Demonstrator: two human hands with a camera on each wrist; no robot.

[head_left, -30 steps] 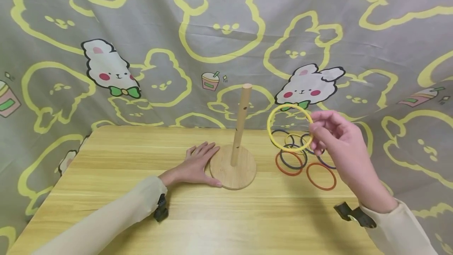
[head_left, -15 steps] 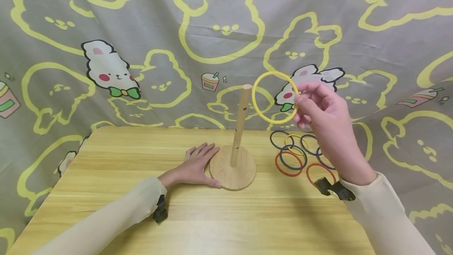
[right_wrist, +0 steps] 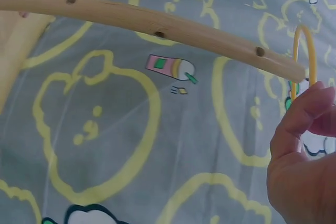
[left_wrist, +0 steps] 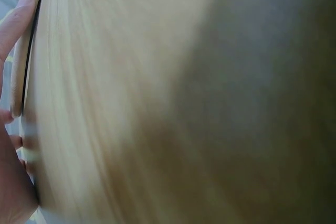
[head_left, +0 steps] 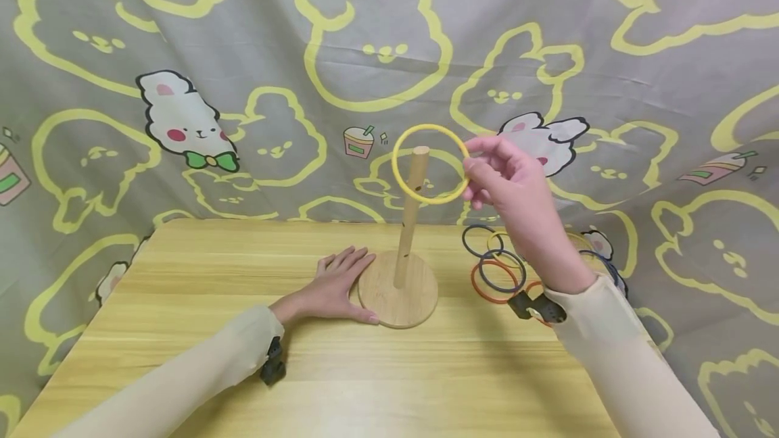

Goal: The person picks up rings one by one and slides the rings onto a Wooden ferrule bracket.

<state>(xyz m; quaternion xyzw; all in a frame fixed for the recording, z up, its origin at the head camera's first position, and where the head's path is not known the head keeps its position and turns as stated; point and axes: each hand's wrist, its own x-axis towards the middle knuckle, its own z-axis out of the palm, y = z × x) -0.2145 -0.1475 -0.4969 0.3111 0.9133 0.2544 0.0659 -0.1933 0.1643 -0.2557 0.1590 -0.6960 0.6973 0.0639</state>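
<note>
In the head view, a wooden post (head_left: 408, 222) stands upright on a round wooden base (head_left: 422, 299) at mid-table. My left hand (head_left: 335, 286) lies at the base's left side, its thumb and straight fingers spread along the rim. The left wrist view catches the thumb (left_wrist: 16, 19) against the disc's edge. Pinched between the thumb and fingers of my right hand (head_left: 514, 184) is a thin yellow ring (head_left: 395, 162), raised at the post's top. From the head, the post's tip shows inside the ring's outline; in the right wrist view, the tip of the post (right_wrist: 199, 40) overlaps the ring (right_wrist: 313, 56).
Right of the base, several loose rings lie on the wooden table (head_left: 377, 384), among them a blue ring (head_left: 480, 269) and a red ring (head_left: 496, 301); my right forearm partly covers this group. A grey patterned curtain (head_left: 243, 39) hangs behind the table's far edge.
My right hand has carried the yellow ring up and then left, from above the loose rings to the top of the post. The left hand stays at the base.
</note>
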